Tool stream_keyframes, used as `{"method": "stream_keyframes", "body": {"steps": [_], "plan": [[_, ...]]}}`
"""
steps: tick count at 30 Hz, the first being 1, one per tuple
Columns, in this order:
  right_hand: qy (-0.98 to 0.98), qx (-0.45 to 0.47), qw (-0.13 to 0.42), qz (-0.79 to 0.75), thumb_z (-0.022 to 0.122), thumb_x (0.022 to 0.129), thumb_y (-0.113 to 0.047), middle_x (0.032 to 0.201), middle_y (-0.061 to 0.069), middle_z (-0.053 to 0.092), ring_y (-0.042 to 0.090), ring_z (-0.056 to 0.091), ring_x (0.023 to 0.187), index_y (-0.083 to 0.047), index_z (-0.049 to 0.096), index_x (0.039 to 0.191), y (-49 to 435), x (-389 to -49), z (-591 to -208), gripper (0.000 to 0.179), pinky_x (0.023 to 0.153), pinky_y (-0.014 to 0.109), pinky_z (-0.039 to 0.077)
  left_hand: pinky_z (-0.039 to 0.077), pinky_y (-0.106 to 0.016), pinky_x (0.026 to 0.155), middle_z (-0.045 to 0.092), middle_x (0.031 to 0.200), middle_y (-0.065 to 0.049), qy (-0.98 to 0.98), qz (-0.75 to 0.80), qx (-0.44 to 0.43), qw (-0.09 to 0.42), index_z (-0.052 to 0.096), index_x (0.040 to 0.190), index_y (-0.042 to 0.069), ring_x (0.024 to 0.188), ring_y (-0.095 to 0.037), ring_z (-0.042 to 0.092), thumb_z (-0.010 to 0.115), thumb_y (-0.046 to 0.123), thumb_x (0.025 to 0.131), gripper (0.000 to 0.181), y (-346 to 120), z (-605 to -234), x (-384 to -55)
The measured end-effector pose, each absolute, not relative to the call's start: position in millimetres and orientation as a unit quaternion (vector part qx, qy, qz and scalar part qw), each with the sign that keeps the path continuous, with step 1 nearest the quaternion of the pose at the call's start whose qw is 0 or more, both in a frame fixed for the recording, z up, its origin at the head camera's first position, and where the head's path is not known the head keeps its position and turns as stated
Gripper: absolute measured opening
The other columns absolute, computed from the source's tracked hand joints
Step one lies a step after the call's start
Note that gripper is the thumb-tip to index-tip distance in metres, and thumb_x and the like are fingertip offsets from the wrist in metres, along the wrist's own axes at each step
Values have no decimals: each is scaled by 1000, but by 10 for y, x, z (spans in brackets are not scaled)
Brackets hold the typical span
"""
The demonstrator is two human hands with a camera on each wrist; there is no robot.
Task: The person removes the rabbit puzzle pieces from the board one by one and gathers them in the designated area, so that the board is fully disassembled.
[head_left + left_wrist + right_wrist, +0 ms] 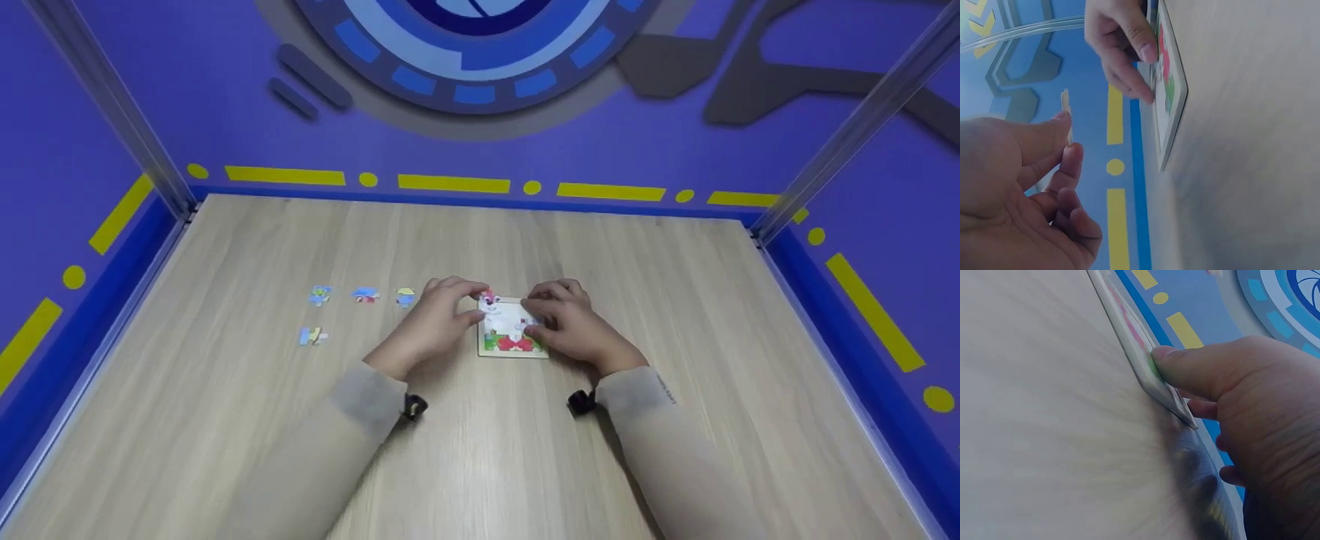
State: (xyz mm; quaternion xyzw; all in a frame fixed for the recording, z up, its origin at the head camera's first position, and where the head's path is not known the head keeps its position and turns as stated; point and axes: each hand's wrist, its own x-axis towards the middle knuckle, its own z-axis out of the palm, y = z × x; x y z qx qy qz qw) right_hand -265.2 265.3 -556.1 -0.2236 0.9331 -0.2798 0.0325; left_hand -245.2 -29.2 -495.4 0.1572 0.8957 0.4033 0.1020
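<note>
Between thumb and index finger, my left hand [435, 322] pinches a small jigsaw piece [489, 301] with a pink and white animal face. In the left wrist view the piece [1066, 115] is seen edge-on, raised off the board. Below it lies a square puzzle board [513, 355] with a light frame, with red and green pieces along its near side and a pale bare area above them. My right hand [574, 322] rests at the board's right side, thumb and index fingertips on its top. The right wrist view shows the thumb [1185, 365] lying over the board's edge.
Several loose jigsaw pieces lie left of the board: a blue-green one [320, 295], a blue and red one [366, 295], a yellow and blue one [406, 297] and a nearer one [313, 336]. Blue walls [480, 150] enclose the wooden table [480, 465] at back and sides.
</note>
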Motion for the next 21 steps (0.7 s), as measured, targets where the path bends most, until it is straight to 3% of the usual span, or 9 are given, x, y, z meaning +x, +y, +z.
{"method": "stream_keyframes", "body": {"steps": [17,21], "plan": [[929,-228,32,-291,80,106,-35,158,8,62,38,37,157,-16,74,151,2663,-2663,-5592,50,132,66,34,54,-59,119,72,153,-11,899,402,171,39,72,151,9,142,-37,59,74,15,110,41,-1407,-4884,-2168],[929,-219,38,-295,80,105,-34,159,8,61,38,36,159,-17,74,152,2666,-2659,-5576,50,133,66,34,55,-61,119,70,155,-16,907,389,159,29,72,151,6,147,-42,59,74,13,110,41,-1633,-4897,-2145]]}}
